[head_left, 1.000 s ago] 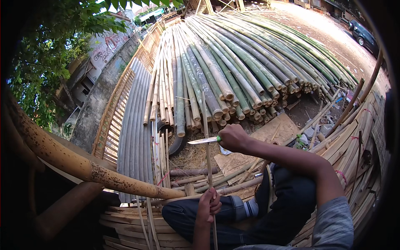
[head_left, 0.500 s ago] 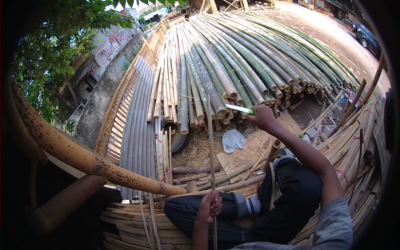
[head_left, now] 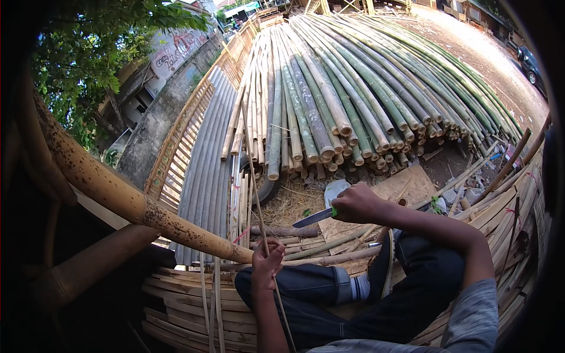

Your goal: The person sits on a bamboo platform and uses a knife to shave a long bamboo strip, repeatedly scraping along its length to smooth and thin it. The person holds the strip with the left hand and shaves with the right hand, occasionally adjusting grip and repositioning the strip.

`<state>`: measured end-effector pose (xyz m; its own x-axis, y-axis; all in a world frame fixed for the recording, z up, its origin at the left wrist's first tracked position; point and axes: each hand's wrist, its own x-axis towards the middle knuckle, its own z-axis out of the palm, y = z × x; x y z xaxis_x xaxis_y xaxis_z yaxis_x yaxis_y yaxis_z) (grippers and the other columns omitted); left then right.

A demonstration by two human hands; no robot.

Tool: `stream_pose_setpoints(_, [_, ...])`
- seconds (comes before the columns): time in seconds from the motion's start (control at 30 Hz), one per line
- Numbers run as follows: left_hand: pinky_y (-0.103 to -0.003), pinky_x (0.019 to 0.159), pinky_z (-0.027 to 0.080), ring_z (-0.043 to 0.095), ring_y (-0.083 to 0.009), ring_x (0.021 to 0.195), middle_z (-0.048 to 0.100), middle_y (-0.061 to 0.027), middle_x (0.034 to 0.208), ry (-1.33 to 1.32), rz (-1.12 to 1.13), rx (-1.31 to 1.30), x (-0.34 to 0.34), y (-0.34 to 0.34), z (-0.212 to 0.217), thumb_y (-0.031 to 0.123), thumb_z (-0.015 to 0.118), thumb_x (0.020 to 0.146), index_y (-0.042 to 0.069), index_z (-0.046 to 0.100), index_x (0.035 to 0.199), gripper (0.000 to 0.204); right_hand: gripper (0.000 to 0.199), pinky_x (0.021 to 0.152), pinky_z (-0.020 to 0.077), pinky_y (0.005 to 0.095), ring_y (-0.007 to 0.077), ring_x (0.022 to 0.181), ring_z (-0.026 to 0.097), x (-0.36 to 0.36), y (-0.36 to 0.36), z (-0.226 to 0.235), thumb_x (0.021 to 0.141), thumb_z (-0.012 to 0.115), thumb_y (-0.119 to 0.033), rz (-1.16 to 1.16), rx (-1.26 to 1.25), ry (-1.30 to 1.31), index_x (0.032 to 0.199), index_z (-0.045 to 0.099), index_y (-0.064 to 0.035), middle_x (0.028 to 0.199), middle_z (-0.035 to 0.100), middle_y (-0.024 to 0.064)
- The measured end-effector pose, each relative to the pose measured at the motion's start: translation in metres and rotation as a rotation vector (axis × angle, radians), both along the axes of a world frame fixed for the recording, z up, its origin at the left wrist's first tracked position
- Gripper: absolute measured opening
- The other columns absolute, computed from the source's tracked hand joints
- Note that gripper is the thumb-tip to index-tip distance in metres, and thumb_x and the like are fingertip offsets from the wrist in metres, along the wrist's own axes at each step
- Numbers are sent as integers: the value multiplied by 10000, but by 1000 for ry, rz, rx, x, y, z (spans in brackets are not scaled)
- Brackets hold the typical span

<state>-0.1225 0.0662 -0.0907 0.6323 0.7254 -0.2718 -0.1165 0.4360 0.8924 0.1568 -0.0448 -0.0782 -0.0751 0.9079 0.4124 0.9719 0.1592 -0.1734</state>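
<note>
My left hand [head_left: 266, 263] is closed round a long thin bamboo strip [head_left: 255, 188]. The strip rises tilted to the left above the fist and runs down past my forearm to the lower edge. In my right hand [head_left: 360, 204] is a knife [head_left: 313, 218] with a green handle, mostly covered by my fingers. Its blade points left and slightly down toward the strip, apart from it. My crossed legs in dark jeans [head_left: 306, 290] lie beneath both hands.
A large stack of bamboo poles [head_left: 347, 88] spreads out ahead. A thick yellow bamboo pole [head_left: 126, 197] crosses at the left, near corrugated sheets [head_left: 206, 176]. Split bamboo slats [head_left: 200, 306] lie under and beside me. A white plastic bag [head_left: 336, 191] lies behind the right hand.
My right hand has brought the knife down and nearer. My left hand has shifted left and up, and the strip has gone from upright to leaning left. The view has shifted slightly.
</note>
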Motion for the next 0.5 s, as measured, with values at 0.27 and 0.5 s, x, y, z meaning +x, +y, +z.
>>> stream_pose_setpoints(0.27, [-156, 356, 253, 405, -5, 461, 632, -66, 883, 134, -41, 81, 11, -7, -5, 24, 761, 757, 46, 559, 1047, 354, 184, 418, 484, 393, 274, 498, 642, -30, 6, -16, 761, 636, -223, 137, -57, -37, 662, 602, -72, 538, 587, 94])
stream_pose_setpoints(0.5, [-176, 352, 251, 395, -16, 456, 546, 13, 710, 83, -55, 50, 18, -16, -19, 7, 770, 746, 88, 511, 915, 320, 194, 419, 490, 392, 267, 482, 633, -33, 1, -16, 758, 630, -215, 173, -87, -155, 658, 581, -57, 548, 582, 90])
